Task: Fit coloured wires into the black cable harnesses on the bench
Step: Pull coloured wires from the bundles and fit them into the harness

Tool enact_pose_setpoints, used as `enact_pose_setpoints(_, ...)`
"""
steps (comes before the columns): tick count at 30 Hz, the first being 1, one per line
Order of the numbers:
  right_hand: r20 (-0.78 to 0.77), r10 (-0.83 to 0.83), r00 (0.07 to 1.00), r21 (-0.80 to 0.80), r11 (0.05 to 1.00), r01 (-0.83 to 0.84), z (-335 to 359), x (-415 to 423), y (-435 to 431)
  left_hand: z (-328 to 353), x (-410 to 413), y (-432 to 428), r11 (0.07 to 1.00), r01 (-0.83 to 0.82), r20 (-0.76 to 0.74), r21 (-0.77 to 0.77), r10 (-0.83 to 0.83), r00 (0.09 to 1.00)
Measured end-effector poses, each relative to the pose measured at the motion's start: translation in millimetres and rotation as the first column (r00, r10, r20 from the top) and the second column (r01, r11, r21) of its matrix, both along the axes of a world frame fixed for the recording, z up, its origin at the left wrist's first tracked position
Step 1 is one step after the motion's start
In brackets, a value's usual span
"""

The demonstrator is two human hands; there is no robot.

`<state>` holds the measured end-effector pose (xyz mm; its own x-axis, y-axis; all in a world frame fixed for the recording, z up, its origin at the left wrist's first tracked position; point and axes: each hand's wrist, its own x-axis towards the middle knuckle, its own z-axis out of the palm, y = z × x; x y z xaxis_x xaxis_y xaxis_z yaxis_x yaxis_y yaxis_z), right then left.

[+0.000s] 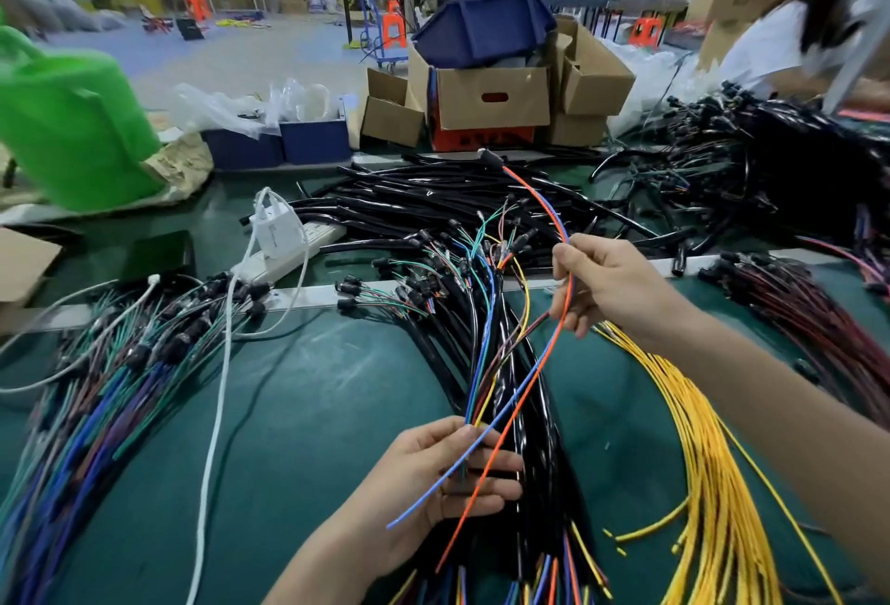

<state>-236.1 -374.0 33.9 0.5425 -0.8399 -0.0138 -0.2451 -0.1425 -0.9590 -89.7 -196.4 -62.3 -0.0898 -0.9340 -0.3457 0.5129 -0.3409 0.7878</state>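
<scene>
On my feed the left hand (448,474) sits at 6 o'clock, low over the green counter (313,412). Its grip is closed: thumb on top and fingers curled beneath, pinching a thin bunch of coloured wires (481,378) that rises out of the black harnesses (534,440) just beside it at 5 o'clock. The right hand (611,286) is up at 2 o'clock, its grip also closed, thumb and fingertips pinching an orange wire (554,214) and a blue wire (399,520) that run side by side. From that hand the orange wire arcs up to a black connector (486,154) at 12 o'clock, and both wires slope down across the left hand's fingers, their free ends hanging past it.

A fan of yellow wires (713,460) lies at 4 o'clock and dark red ones (809,315) at 3 o'clock. More harnesses with blue and green tails (96,387) spread at 8 o'clock. A white power strip (289,253) lies at 10 o'clock, cardboard boxes (491,98) at 12 o'clock.
</scene>
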Motion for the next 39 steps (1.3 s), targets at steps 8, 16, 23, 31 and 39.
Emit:
enact_pose_setpoints(8, 0.031, -0.03, 0.999, 0.001, 1.0, 0.03, -12.1, -8.4, -21.8, -3.8, 7.6, -1.0, 0.999, 0.034, -0.063, -0.007, -0.034, 0.997)
enact_pose_setpoints(16, -0.581, -0.344, 0.738, -0.368, 0.919, 0.14, -35.8, -11.5, -33.3, -2.0, 7.2, 3.4, 0.993, 0.084, 0.027, -0.086, -0.082, 0.996)
enact_pose_setpoints(23, -0.463, 0.106, 0.88, -0.796, 0.388, -0.465, -31.3, 15.4, 65.1, 1.8, 10.4, 2.7, 0.971, 0.154, 0.325, -0.184, -0.088, 0.942)
enact_pose_setpoints(31, -0.546, 0.302, 0.781, -0.648, 0.438, -0.622, -67.8, 34.5, 65.3, -0.1, 27.1, 0.3, 0.989, -0.086, 0.37, -0.123, 0.126, 0.92)
enact_pose_setpoints(39, -0.054, 0.129, 0.99, -0.625, 0.769, -0.135, -93.8, 22.5, 72.1, -4.9, 33.0, -8.4, 0.828, -0.558, 0.059, -0.059, 0.561, 0.826)
